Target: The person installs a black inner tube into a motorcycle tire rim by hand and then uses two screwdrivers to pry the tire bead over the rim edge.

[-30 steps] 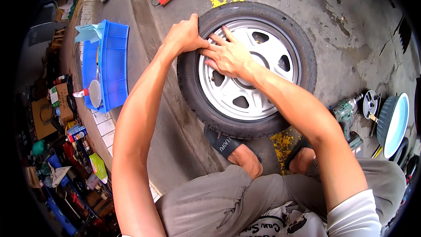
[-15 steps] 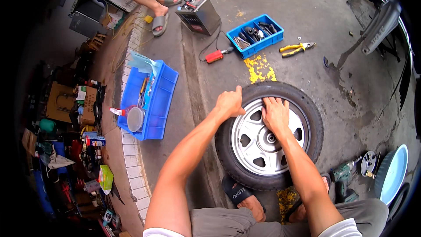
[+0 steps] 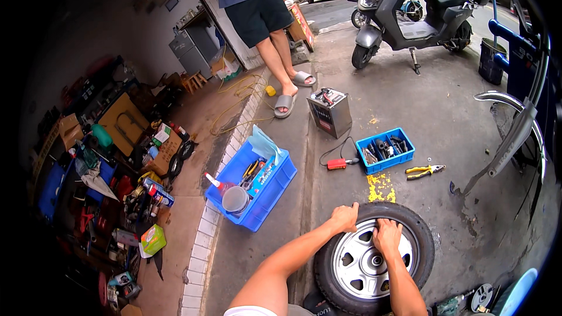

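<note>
Sitting just nearer than the small blue parts tray (image 3: pixel 389 165), the wheel (image 3: pixel 376 261) looks heavy and stiff, best gripped by its tyre (image 3: pixel 426 248); left hand (image 3: pixel 344 219) and right hand (image 3: pixel 387 237) touch it, clenched or not I cannot tell

Tyre (image 3: pixel 324 263): black. Wheel rim (image 3: pixel 362 268): silver. Large bin (image 3: pixel 272 199): mid-blue. Sheet (image 3: pixel 266 146): pale aqua. Small compartment tray (image 3: pixel 389 164): brighter blue. Pliers (image 3: pixel 418 171): yellow and black. Cable grip (image 3: pixel 336 164): red. Floor (image 3: pixel 445 111): grey, bears patchy yellow paint (image 3: pixel 380 189). Edging tiles (image 3: pixel 205 240): white. Scooter (image 3: pixel 386 6): dark grey. Sandals (image 3: pixel 284 103): grey. Basin (image 3: pixel 518 292): pale blue.
</note>
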`<state>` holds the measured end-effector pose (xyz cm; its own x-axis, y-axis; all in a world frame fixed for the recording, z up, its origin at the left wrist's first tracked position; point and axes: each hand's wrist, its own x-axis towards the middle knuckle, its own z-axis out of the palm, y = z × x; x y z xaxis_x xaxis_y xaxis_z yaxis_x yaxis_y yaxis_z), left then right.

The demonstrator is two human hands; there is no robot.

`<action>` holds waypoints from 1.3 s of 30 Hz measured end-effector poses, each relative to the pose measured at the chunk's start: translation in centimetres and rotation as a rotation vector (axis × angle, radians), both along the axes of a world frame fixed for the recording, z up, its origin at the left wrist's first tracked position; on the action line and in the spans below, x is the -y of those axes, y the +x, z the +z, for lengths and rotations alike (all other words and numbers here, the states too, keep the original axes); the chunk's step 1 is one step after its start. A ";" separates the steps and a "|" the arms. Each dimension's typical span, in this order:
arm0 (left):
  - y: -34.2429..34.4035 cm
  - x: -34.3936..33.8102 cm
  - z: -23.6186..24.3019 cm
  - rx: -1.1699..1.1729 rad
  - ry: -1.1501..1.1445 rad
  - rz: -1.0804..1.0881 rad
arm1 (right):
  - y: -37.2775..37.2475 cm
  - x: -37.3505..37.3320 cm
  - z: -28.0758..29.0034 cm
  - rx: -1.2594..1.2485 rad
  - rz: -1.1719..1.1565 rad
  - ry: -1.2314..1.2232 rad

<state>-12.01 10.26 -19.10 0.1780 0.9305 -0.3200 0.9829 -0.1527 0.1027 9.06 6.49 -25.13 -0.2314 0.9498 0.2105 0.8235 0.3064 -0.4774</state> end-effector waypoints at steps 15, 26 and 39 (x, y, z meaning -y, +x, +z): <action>0.2 0.3 0.1 0.019 0.009 -0.009 | 0.3 0.3 0.4 -0.031 0.004 -0.043; 0.2 0.1 0.1 -0.024 -0.037 0.019 | 0.2 0.5 0.3 -0.011 0.009 -0.039; -0.2 -0.2 -0.4 0.005 0.007 0.006 | 0.1 0.0 0.2 -0.004 0.003 -0.029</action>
